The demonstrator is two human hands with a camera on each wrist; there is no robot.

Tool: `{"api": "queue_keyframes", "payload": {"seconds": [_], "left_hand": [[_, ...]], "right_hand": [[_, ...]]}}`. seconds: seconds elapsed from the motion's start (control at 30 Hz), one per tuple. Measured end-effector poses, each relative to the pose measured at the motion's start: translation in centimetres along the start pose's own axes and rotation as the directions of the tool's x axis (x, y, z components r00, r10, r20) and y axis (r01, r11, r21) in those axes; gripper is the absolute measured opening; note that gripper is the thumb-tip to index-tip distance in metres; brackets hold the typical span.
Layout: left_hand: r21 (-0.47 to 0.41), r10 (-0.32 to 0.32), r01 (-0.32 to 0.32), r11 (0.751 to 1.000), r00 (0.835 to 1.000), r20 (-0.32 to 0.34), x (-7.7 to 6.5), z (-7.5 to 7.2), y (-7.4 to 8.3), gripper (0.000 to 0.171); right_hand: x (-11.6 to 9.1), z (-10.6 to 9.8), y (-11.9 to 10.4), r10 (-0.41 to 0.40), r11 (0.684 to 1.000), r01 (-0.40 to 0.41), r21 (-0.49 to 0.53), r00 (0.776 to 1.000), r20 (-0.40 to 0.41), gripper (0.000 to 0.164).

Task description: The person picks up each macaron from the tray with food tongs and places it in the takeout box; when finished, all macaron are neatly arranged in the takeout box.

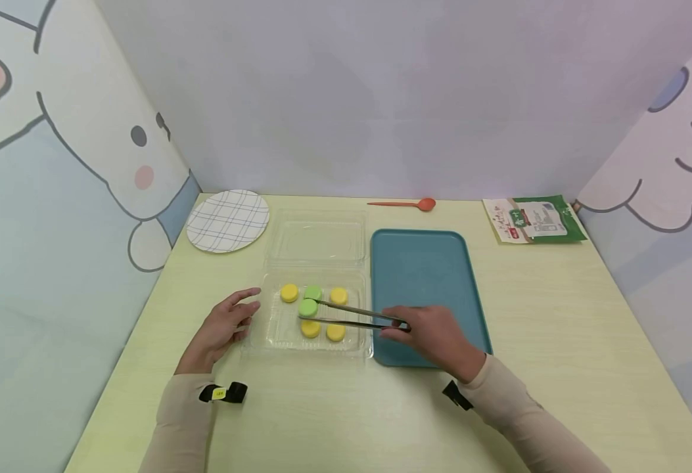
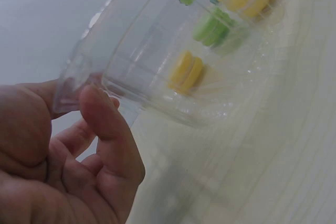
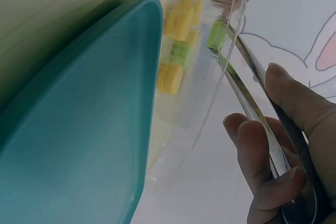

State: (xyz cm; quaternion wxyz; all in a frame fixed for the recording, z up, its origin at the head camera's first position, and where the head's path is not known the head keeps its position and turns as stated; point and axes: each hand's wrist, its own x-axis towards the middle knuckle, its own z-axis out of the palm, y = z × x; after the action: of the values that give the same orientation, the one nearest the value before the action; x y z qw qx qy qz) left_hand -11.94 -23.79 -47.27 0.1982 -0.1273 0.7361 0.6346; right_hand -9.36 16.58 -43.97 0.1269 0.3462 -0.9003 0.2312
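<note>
My right hand [image 1: 431,334] grips metal tongs [image 1: 357,310], whose tips hold a green macaron [image 1: 307,308]. In the right wrist view this green macaron [image 3: 216,35] hangs above the others, over the clear plastic container [image 1: 275,338]. Another green macaron [image 1: 313,293] and several yellow macarons [image 1: 289,293] lie inside the container. At the container's left edge is my left hand [image 1: 223,328]. The left wrist view has its thumb and finger pinching the rim at a corner. The container's hinged lid [image 1: 320,240] lies folded back behind it.
A blue tray [image 1: 422,276] stands right of the container, under my right forearm and hand. Behind are a checked plate [image 1: 228,221] on the left, a red spoon [image 1: 425,204] and a green-and-white packet [image 1: 535,220] on the right. Walls border the table at the back and sides.
</note>
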Motion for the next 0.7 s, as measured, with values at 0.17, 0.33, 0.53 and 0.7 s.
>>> {"api": "queue_keyframes", "payload": {"seconds": [0.17, 0.33, 0.53, 0.7], "left_hand": [[-0.003, 0.002, -0.002, 1.0, 1.0, 0.004, 0.0, 0.0, 0.1, 0.054], [-0.024, 0.021, -0.02, 0.999, 1.0, 0.021, 0.0, -0.1, -0.3, 0.054], [-0.042, 0.035, -0.034, 0.999, 0.999, 0.034, -0.1, -0.1, -0.3, 0.054], [-0.045, 0.042, -0.041, 0.998, 0.998, 0.036, -0.2, -0.1, -0.4, 0.053]], "right_hand": [[0.3, 0.3, -0.7, -0.016, 1.0, 0.016, -0.011, 1.0, 0.022, 0.036], [0.9, 0.7, -1.5, -0.044, 0.998, 0.046, -0.042, 0.999, 0.031, 0.036], [1.8, 1.2, -2.5, -0.043, 0.996, 0.048, -0.073, 0.997, 0.069, 0.035], [2.1, 1.8, -3.3, -0.08, 0.991, 0.085, -0.103, 0.995, 0.056, 0.034]]}}
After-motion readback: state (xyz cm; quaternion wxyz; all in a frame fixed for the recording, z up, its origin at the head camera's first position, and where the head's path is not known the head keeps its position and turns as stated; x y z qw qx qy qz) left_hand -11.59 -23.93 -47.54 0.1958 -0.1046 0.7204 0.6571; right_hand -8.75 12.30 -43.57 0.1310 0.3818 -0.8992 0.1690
